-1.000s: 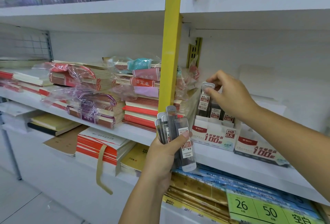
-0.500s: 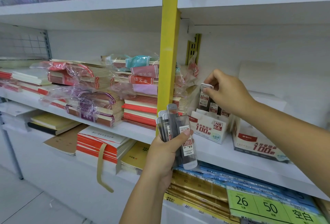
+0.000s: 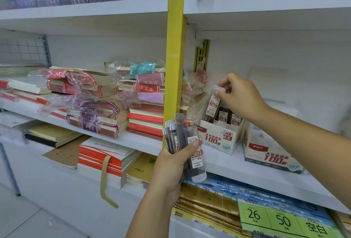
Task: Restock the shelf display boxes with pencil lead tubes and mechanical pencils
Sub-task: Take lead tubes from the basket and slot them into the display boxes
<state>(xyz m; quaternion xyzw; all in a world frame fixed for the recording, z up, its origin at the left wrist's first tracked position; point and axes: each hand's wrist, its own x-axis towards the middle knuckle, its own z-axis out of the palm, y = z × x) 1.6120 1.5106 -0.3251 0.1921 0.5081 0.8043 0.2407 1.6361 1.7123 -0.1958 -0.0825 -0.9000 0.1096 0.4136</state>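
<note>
Pinched at cap by right hand [image 3: 241, 97], lead tube [image 3: 213, 105] enters display box [image 3: 220, 137]. Left hand [image 3: 174, 165] clasps spare tubes [image 3: 187, 142] beside box. Likely light, rigid, slick; cap grip suits.

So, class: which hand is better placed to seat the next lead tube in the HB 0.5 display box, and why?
Right. The right hand pinches a lead tube by its cap, its lower end at the display box. The left hand sits lower, gripping a bundle of tubes.
</note>
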